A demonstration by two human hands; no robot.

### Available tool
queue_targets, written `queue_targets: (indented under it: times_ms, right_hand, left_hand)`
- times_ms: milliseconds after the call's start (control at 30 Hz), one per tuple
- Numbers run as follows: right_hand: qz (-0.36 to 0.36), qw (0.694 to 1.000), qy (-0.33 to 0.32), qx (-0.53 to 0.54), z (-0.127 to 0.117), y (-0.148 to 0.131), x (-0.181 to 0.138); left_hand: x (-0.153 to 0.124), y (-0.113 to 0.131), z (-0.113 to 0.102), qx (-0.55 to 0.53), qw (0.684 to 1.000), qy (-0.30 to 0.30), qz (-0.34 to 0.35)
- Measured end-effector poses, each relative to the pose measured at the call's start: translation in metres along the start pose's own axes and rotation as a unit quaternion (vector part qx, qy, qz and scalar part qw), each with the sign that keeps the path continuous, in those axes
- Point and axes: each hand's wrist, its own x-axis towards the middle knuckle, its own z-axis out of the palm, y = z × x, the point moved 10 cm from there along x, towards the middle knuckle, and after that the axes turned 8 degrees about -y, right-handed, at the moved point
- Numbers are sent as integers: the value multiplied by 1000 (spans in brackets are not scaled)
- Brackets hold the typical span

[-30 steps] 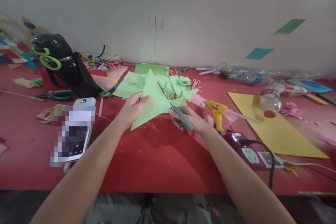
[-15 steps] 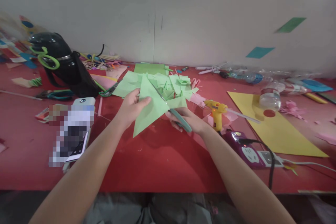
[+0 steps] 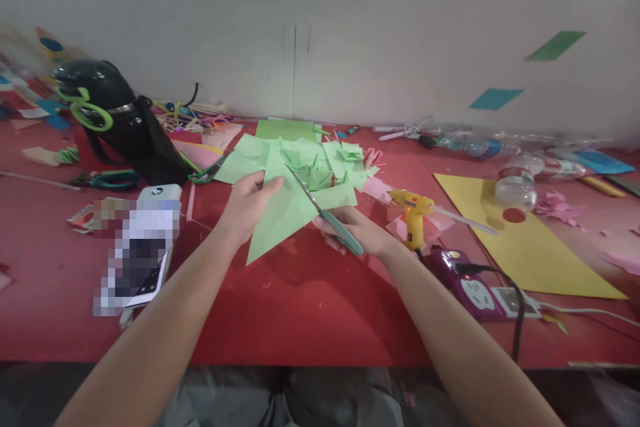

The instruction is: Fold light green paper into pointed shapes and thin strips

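My left hand [image 3: 249,203] pinches the left side of a light green sheet of paper [image 3: 283,213], thumb on top. The sheet is held up over the red table and tapers to a point at its lower left. My right hand [image 3: 353,227] is closed around the grey-green handles of a pair of scissors [image 3: 341,230]. Their metal blades point up and left and lie along the sheet's right side; whether both blades are on one side of the paper I cannot tell. Just behind are folded and cut light green paper pieces [image 3: 320,177].
A yellow glue gun [image 3: 413,213] and a purple power strip [image 3: 465,283] with cables are at right, near yellow paper [image 3: 535,247] and a plastic bottle [image 3: 515,190]. At left are a phone [image 3: 150,247], a black flask [image 3: 125,120] and pliers [image 3: 107,179].
The green sheet and my left hand have shifted slightly left and tilted. More of the scissor blades shows against the paper, and the handles look closer together.
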Motion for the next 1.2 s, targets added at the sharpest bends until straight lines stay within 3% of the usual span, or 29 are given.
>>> queue_targets:
  times_ms: [467, 1200]
  right_hand:
    - [-1, 1000, -9, 16, 4, 1, -1]
    - [12, 1000, -24, 0, 5, -2, -3]
  left_hand:
    - [-1, -6, 6, -64, 996, -41, -41]
    - [0, -6, 4, -41, 998, -32, -40]
